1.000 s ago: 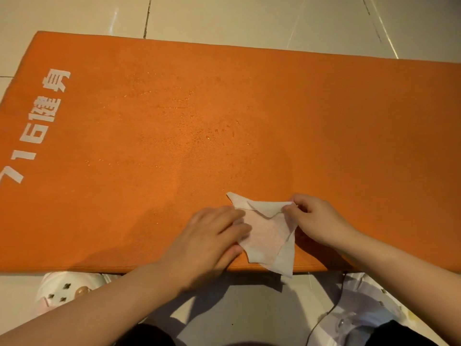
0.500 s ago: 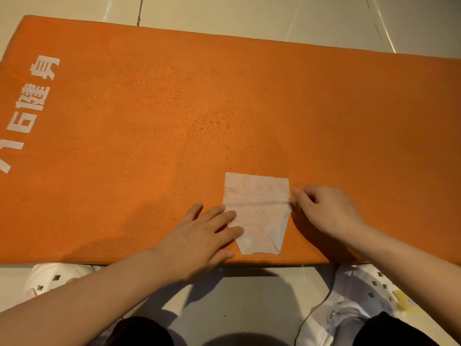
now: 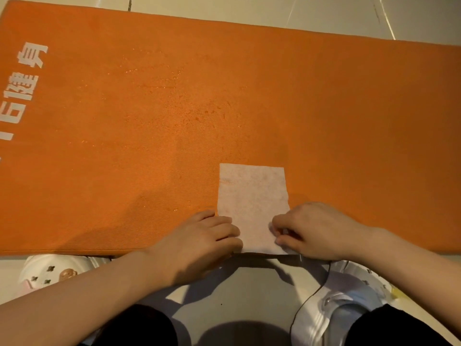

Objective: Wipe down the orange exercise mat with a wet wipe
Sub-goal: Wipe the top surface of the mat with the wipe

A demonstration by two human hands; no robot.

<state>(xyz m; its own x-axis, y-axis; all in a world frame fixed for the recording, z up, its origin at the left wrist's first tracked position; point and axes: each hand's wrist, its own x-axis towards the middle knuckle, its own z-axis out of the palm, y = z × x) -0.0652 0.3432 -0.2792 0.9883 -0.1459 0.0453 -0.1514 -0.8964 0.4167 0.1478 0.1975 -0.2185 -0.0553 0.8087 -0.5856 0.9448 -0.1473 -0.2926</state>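
Both hands, left hand and right hand, pinch the wet wipe flat at the mat near edge; white shoes, apparently, flank below.

Warm dim light, soft focus

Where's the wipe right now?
Head view: the wet wipe lies flat on the orange mat's near edge, between the left hand and right hand.
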